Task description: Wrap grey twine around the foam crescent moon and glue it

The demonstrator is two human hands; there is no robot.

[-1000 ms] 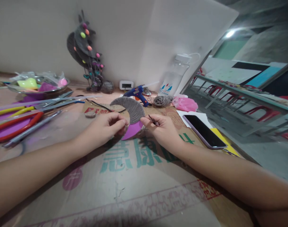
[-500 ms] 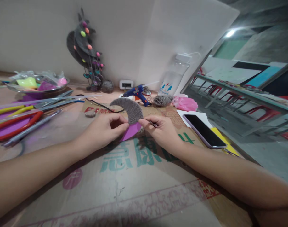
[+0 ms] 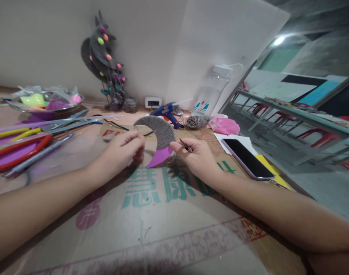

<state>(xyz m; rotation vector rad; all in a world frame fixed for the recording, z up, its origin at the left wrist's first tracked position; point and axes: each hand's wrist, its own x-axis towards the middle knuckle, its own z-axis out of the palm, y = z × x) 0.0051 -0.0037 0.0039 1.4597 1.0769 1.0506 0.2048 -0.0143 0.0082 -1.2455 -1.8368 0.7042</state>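
Over cardboard (image 3: 180, 221), gray-purple crescent (image 3: 165, 137) in right hand (image 3: 195, 156)

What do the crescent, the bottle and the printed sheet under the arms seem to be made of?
Crescent: probably matte grey yarn, judging by the fine parallel strands; its smooth purple part could be paper or foam. Bottle: clear and glossy, plastic or glass; transparency alone leaves that open. Printed sheet: likely cardboard, dull brown with carton printing.
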